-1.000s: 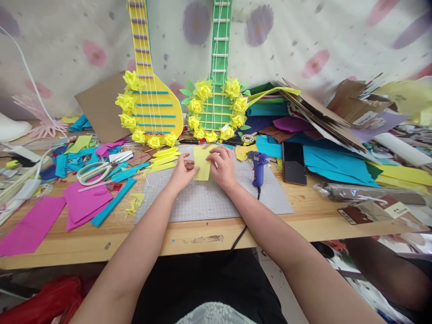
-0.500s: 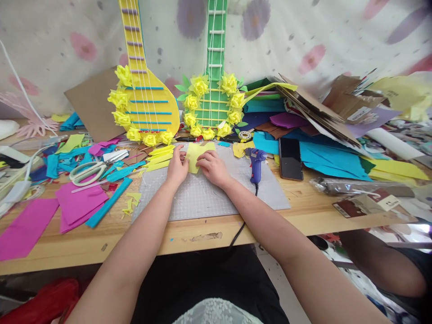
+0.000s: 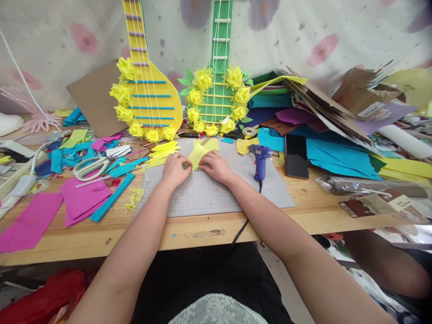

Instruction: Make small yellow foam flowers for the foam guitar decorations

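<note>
Between my two hands is a small piece of yellow paper, tilted above the grey cutting mat. My left hand pinches its lower left edge, fingers curled. On the other side, my right hand is closed on its lower right edge. Another yellow paper piece lies just behind it on the mat. Yellow paper strips are stacked to the left of my left hand. A blue glue gun stands on the mat, right of my right hand.
Behind the mat lean a yellow paper guitar and a green one, both trimmed with yellow flowers. Scissors and magenta paper lie left. A phone and blue paper are right. The glue gun's cord crosses the table edge.
The yellow paper in my hands has turned and tilted, now separate from the piece behind it. My left hand has closed in and lowered its fingers. The view has shifted slightly.
</note>
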The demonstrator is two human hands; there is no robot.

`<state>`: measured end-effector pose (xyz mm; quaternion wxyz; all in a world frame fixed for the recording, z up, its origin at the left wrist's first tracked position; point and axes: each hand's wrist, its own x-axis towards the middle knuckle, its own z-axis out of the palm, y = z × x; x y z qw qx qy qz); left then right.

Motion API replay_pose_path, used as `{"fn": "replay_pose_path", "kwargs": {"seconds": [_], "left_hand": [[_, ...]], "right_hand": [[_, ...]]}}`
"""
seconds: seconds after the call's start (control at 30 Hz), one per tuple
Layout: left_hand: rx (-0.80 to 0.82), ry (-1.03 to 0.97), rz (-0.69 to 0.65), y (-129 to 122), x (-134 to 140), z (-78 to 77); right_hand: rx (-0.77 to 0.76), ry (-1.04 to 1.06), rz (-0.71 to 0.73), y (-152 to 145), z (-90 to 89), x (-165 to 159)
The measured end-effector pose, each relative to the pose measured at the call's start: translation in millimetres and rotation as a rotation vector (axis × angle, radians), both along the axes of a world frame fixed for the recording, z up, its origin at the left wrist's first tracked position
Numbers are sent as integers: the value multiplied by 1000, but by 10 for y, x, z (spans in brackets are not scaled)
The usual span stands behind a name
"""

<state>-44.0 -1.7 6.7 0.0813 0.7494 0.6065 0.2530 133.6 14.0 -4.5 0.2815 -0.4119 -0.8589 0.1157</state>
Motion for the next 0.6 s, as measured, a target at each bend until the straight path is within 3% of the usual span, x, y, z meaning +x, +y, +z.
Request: {"fn": "replay_pose_path", "kwargs": {"seconds": [0.37,0.6], "left_hand": [[-69,17,69,-7,29,33],[-74,-3,100,-6,48,32]], "right_hand": [[-142,29,-239,11,-24,-130],[-143,63,-344,1,-40,-180]]}}
